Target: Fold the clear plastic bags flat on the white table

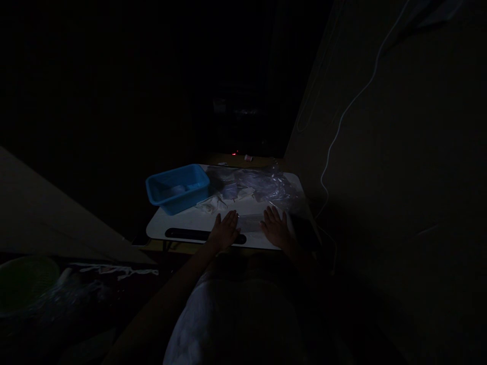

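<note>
The scene is very dark. My left hand [225, 230] lies with its fingers stretched out near the front of a small white table [182, 221], beside the dark slot in its edge. To its right, my right hand [275, 226] is spread palm down. Between them lies a flat, clear plastic piece [251, 223], perhaps a bag; whether my fingers press on it I cannot tell. Beyond the hands are crumpled white scraps [215, 204], a small pale packet [230, 191] and a heap of clear plastic bags [276, 186].
A blue plastic basin [184, 198] stands at the table's left, with something pale inside. A white cable [340, 124] hangs down the right wall. Behind the table is a small pinkish spool-like object [248, 158]. A green basket [26, 281] sits on the floor at left.
</note>
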`<state>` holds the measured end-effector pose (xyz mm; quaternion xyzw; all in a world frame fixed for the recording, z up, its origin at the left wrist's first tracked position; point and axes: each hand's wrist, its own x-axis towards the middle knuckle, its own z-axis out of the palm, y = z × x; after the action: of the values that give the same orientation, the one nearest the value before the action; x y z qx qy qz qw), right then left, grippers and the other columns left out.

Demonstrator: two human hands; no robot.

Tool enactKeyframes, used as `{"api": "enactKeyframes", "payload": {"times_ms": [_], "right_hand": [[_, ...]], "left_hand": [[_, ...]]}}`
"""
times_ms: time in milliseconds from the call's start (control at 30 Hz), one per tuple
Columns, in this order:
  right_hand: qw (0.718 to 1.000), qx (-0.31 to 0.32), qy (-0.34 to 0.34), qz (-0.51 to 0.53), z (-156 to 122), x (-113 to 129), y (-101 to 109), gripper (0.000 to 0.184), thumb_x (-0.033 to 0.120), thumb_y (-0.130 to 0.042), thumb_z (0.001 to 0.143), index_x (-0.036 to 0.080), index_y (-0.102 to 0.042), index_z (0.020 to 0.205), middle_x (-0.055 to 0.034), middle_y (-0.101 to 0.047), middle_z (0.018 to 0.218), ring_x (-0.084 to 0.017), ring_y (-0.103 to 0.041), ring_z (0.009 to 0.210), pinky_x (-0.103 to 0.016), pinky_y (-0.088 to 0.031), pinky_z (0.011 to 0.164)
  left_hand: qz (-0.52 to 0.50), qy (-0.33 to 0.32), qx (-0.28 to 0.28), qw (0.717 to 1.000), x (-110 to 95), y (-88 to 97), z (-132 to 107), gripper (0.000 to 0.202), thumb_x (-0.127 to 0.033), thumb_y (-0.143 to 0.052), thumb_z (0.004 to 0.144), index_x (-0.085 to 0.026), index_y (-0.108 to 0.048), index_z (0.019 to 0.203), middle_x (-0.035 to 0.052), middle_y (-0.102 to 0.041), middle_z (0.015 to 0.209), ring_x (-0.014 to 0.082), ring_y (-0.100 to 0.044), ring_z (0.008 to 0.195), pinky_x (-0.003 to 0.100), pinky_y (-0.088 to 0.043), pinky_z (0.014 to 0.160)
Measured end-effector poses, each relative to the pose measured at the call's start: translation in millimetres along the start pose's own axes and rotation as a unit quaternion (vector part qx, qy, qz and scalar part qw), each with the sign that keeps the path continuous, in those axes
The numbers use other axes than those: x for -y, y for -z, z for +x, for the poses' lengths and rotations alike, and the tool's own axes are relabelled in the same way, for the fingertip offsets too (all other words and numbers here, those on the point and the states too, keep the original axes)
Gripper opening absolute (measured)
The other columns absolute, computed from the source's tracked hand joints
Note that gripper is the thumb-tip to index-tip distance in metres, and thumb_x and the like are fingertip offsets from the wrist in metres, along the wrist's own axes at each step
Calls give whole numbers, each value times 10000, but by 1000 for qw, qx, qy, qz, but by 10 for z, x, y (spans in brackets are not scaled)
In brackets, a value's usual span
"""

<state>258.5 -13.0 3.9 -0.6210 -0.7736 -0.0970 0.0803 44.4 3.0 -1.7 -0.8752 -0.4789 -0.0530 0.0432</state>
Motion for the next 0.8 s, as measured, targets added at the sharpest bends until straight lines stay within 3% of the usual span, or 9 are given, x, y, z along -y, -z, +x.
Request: {"api": "enactKeyframes", "payload": {"times_ms": [367, 533, 633, 800], "right_hand": [[999, -19, -28, -12, -8, -186, -67, 498, 400, -261, 875, 94, -414, 1237, -149, -333, 1345, -284, -205, 1268, -520, -180, 966], [998, -17, -52, 19, 112, -216, 27, 427, 326, -355, 839, 120, -459, 1198, -136, -425, 1287, -267, -308, 1216, -469, -226, 956], [997, 12, -20, 79, 278, -135, 165, 385, 256, -453, 771, 177, -518, 1142, -78, -544, 1170, -207, -458, 1086, -345, -305, 924], [980, 115, -17, 162, 582, 41, 322, 391, 198, -535, 706, 223, -553, 1096, -25, -623, 1040, -169, -549, 961, -264, -375, 845]], "left_hand": [[8, -6, -9, 1000, 11, -44, 5, 511, -346, -208, 870, -126, -248, 1330, 115, -233, 1396, 223, -182, 1289, 501, -184, 996], [6, -7, -3, 1000, 11, -37, 5, 518, -346, -183, 874, -109, -236, 1332, 124, -227, 1394, 224, -181, 1289, 517, -186, 989], [2, -2, 1, 1000, 2, -14, 4, 517, -344, -188, 874, -101, -252, 1325, 122, -221, 1396, 220, -181, 1289, 511, -179, 992], [-2, 0, 3, 1000, -15, 29, -7, 506, -347, -214, 870, -131, -261, 1325, 112, -232, 1396, 218, -187, 1288, 497, -182, 994]]}}
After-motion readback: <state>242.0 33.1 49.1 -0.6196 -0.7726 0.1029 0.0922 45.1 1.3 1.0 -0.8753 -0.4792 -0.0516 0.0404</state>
